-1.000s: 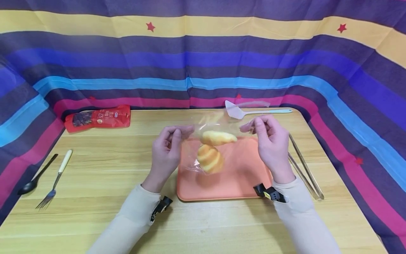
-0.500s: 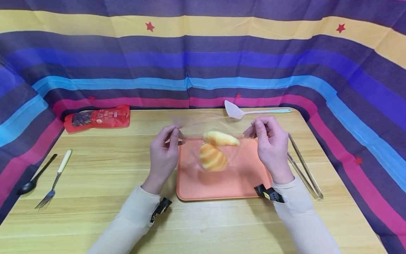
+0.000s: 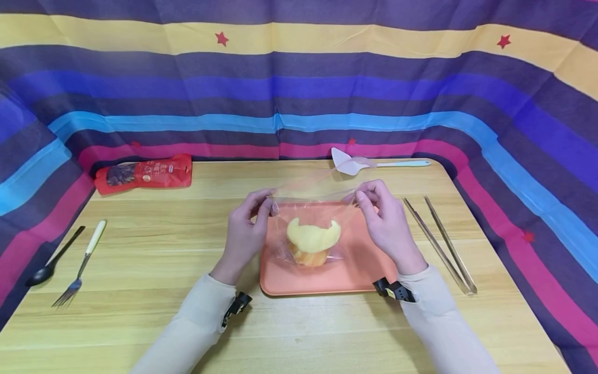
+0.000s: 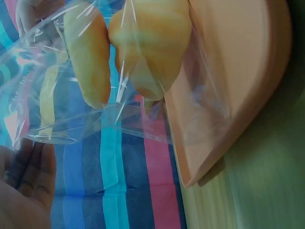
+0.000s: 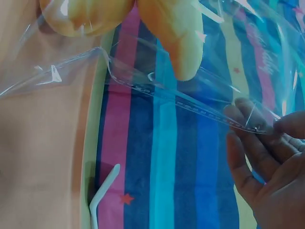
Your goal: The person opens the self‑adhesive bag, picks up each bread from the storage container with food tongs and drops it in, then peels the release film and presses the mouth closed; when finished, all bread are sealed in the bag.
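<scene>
A clear plastic bag (image 3: 299, 199) hangs between both hands over the pink tray (image 3: 364, 275). Inside it are a pale crescent-shaped croissant (image 3: 313, 237) and, partly hidden beneath, a ridged golden bread roll (image 3: 309, 258). At the bag's upper left corner, the left hand (image 3: 247, 226) pinches the film between thumb and fingers. The right hand (image 3: 385, 223) pinches the opposite upper corner; its thumb and fingertips on the bag's edge show in the right wrist view. Both breads, the croissant (image 4: 87, 57) and the roll (image 4: 150, 47), appear through the film in the left wrist view.
Metal tongs (image 3: 444, 244) lie right of the tray, with a white spatula (image 3: 348, 165) behind it. A red food pouch (image 3: 145, 175) is at the back left. A black spoon (image 3: 46, 272) and a fork (image 3: 79, 275) lie at the left. Striped cloth encloses the table.
The right hand has moved left and slightly nearer, so the hands are closer together. The bag's breads have swung lower; the croissant has turned, its crescent face now in front of the roll.
</scene>
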`<state>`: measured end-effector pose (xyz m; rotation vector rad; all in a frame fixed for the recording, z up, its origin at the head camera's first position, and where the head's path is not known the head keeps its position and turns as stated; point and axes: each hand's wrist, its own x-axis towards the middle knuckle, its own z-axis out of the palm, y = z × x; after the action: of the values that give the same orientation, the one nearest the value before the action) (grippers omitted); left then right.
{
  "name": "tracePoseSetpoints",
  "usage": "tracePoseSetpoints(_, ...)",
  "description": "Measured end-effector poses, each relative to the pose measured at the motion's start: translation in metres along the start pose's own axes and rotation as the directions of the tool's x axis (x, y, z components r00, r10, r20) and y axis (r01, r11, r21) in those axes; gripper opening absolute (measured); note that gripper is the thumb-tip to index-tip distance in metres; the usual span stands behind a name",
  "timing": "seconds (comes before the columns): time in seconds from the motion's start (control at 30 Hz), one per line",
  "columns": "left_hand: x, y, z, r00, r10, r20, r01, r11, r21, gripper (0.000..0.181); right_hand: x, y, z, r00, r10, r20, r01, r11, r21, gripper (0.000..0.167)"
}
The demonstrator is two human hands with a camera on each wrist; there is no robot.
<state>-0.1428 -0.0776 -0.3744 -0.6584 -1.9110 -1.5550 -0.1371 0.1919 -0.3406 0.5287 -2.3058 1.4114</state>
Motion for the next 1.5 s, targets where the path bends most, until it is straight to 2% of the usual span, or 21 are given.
tracePoseSetpoints(0.13, 0.001, 0.002, -0.004, 1.0, 0.029, 0.004, -0.029, 1.0, 0.0, 0.016, 0.0, -0.001, -0.003, 0.998, -0.036, -0.047, 0.035, 0.999, -0.022, 0.01)
tracePoseSetpoints(0.23, 0.004, 0.004, -0.008, 1.0, 0.019, -0.009, -0.019, 0.999, -0.026, 0.015, -0.001, -0.002, -0.006, 0.992, -0.076, -0.097, 0.076, 0.997, -0.006, 0.011)
tracePoseSetpoints(0.3, 0.007, 0.005, -0.01, 1.0, 0.015, -0.024, -0.016, 0.998, -0.068, 0.014, -0.001, -0.002, -0.008, 0.987, -0.095, -0.13, 0.098, 0.995, 0.018, 0.011)
tracePoseSetpoints(0.4, 0.009, 0.007, -0.012, 0.999, 0.015, -0.039, -0.021, 0.985, -0.172, 0.015, -0.001, -0.001, -0.011, 0.983, -0.122, -0.135, 0.128, 0.991, 0.039, 0.011)
tracePoseSetpoints(0.5, 0.009, 0.007, -0.012, 1.0, 0.031, 0.002, -0.03, 0.965, -0.26, 0.017, -0.002, 0.001, -0.012, 0.982, -0.163, -0.096, 0.166, 0.986, 0.03, 0.015)
tracePoseSetpoints(0.6, 0.008, 0.008, -0.011, 0.998, 0.031, 0.057, -0.013, 0.954, -0.299, 0.02, -0.002, 0.001, -0.013, 0.979, -0.191, -0.076, 0.193, 0.981, 0.02, 0.017)
tracePoseSetpoints(0.67, 0.007, 0.008, -0.011, 0.997, 0.016, 0.076, 0.008, 0.954, -0.301, 0.023, -0.002, 0.002, -0.013, 0.981, -0.176, -0.076, 0.179, 0.983, 0.039, 0.016)
tracePoseSetpoints(0.77, 0.005, 0.007, -0.012, 0.997, -0.013, 0.072, 0.035, 0.952, -0.305, 0.025, -0.003, 0.002, -0.014, 0.987, -0.132, -0.088, 0.138, 0.988, 0.075, 0.015)
tracePoseSetpoints(0.9, 0.004, 0.007, -0.014, 0.997, -0.027, 0.071, 0.048, 0.948, -0.315, 0.02, -0.003, 0.004, -0.017, 0.991, -0.099, -0.095, 0.108, 0.989, 0.097, 0.014)
tracePoseSetpoints(1.0, 0.005, 0.009, -0.016, 0.995, -0.027, 0.093, 0.057, 0.939, -0.338, 0.015, -0.004, 0.004, -0.018, 0.991, -0.097, -0.088, 0.106, 0.989, 0.099, 0.012)
tracePoseSetpoints(1.1, 0.005, 0.01, -0.016, 0.993, -0.034, 0.112, 0.068, 0.944, -0.324, 0.011, -0.004, 0.003, -0.018, 0.992, -0.097, -0.079, 0.106, 0.987, 0.119, 0.012)
tracePoseSetpoints(1.2, 0.007, 0.01, -0.015, 0.992, -0.037, 0.119, 0.076, 0.939, -0.337, 0.01, -0.003, 0.003, -0.017, 0.992, -0.101, -0.074, 0.11, 0.985, 0.13, 0.012)
tracePoseSetpoints(1.4, 0.008, 0.012, -0.015, 0.991, -0.017, 0.132, 0.069, 0.916, -0.395, 0.016, -0.003, 0.0, -0.019, 0.991, -0.111, -0.075, 0.123, 0.977, 0.176, 0.017)
tracePoseSetpoints(1.5, 0.007, 0.015, -0.016, 0.99, -0.016, 0.139, 0.065, 0.931, -0.36, 0.015, -0.003, 0.0, -0.021, 0.991, -0.106, -0.078, 0.12, 0.971, 0.207, 0.018)
